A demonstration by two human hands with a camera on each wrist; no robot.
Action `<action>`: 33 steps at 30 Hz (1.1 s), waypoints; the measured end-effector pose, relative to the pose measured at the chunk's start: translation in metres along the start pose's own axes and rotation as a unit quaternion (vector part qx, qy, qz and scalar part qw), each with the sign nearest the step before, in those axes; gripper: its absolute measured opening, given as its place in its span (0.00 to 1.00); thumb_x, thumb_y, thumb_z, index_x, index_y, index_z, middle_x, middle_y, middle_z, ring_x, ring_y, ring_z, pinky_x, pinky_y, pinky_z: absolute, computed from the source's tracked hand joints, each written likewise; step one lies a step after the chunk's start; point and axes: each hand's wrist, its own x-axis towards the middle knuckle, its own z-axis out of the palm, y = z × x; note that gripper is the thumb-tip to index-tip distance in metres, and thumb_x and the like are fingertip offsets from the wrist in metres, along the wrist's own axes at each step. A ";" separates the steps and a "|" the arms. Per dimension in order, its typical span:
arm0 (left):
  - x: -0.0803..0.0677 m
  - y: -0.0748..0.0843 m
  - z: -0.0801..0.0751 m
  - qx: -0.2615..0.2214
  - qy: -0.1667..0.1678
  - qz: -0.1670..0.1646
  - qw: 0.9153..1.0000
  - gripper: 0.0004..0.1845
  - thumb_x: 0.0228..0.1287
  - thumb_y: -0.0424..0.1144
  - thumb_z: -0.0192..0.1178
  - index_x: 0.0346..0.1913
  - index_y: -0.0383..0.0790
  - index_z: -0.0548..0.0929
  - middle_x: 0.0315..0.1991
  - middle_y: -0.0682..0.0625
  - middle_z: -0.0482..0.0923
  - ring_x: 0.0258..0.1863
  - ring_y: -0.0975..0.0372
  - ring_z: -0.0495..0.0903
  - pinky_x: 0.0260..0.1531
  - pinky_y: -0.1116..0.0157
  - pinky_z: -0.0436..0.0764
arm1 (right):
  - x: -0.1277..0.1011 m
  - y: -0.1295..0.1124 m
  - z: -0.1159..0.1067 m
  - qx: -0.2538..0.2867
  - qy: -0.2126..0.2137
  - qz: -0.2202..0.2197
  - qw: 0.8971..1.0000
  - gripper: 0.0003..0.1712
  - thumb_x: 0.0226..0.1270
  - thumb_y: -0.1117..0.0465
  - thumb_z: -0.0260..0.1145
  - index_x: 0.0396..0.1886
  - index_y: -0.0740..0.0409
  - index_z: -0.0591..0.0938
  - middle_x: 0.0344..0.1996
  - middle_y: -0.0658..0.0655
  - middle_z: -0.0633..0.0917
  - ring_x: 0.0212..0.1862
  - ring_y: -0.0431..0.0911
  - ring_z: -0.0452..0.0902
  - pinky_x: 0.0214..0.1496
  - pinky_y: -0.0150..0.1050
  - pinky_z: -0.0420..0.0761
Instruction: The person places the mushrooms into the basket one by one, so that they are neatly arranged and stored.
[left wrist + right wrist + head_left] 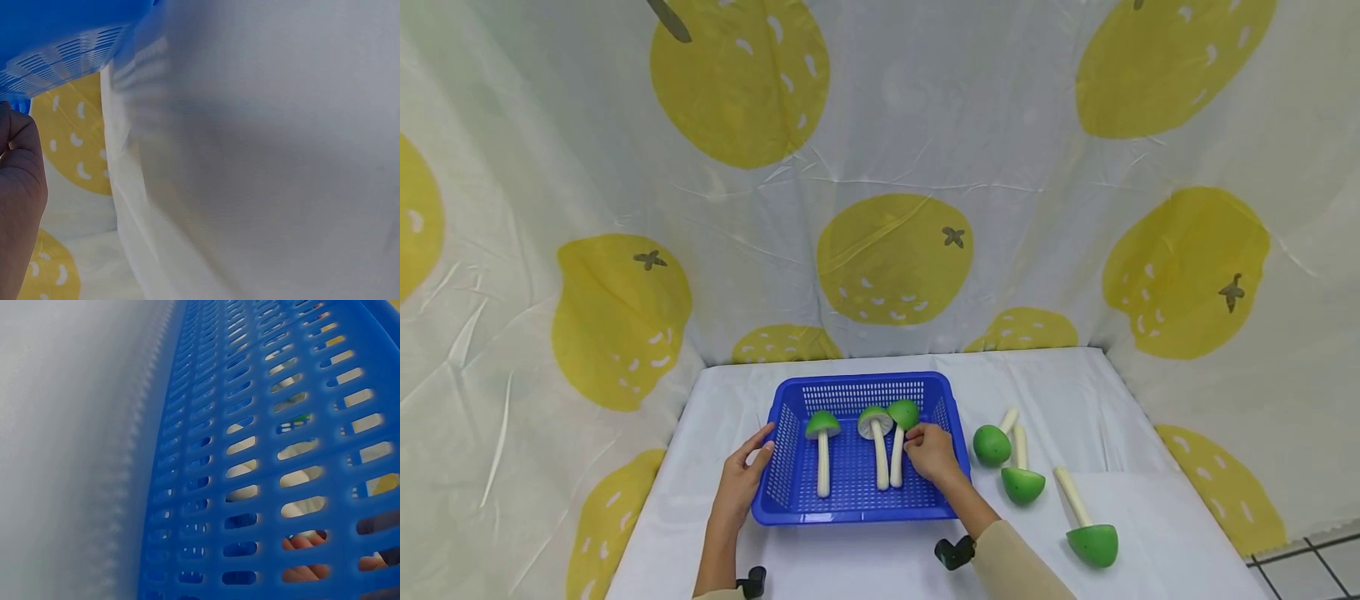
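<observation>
A blue plastic basket stands on the white-covered table, with three toy mushrooms lying in it. Each has a green cap and a cream stem: the left mushroom lies apart from the middle mushroom and the right mushroom. My left hand grips the basket's left rim, its thumb and fingers at the edge. Reaching over the right wall, my right hand has curled fingertips at the right mushroom's stem, just below the cap. In the right wrist view, fingers show through the slotted wall.
Right of the basket lie three more mushrooms: a far mushroom, a second mushroom beside it, and a nearer mushroom. A lemon-printed curtain surrounds the table at the back and sides.
</observation>
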 end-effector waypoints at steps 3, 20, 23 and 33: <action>0.000 0.000 -0.001 0.003 -0.001 0.001 1.000 0.27 0.76 0.58 0.56 0.73 0.60 0.74 0.65 0.43 0.73 0.70 0.46 0.70 0.69 0.40 0.70 | -0.001 0.000 0.000 -0.002 0.003 -0.008 1.000 0.09 0.65 0.69 0.69 0.44 0.67 0.86 0.34 0.58 0.89 0.38 0.47 0.84 0.40 0.43 0.84; -0.008 0.022 -0.002 -0.012 -0.012 -0.019 1.000 0.25 0.79 0.49 0.56 0.75 0.53 0.73 0.63 0.40 0.71 0.54 0.48 0.79 0.44 0.66 0.83 | -0.011 -0.013 -0.028 0.016 0.007 -0.072 0.997 0.12 0.67 0.65 0.71 0.47 0.68 0.86 0.37 0.60 0.89 0.40 0.52 0.89 0.41 0.43 0.87; -0.014 0.034 -0.002 -0.013 -0.015 -0.026 0.999 0.25 0.80 0.46 0.55 0.75 0.49 0.72 0.63 0.38 0.71 0.52 0.48 0.80 0.42 0.66 0.83 | -0.011 -0.013 -0.036 0.017 0.011 -0.075 0.997 0.12 0.67 0.64 0.71 0.47 0.66 0.86 0.37 0.58 0.89 0.39 0.50 0.89 0.40 0.42 0.87; -0.018 0.039 -0.003 -0.008 -0.014 -0.019 1.000 0.26 0.80 0.47 0.55 0.75 0.49 0.72 0.63 0.38 0.71 0.55 0.46 0.78 0.42 0.69 0.80 | -0.013 -0.013 -0.057 0.000 0.029 -0.109 0.994 0.12 0.68 0.62 0.72 0.47 0.63 0.87 0.37 0.55 0.90 0.39 0.47 0.87 0.41 0.41 0.86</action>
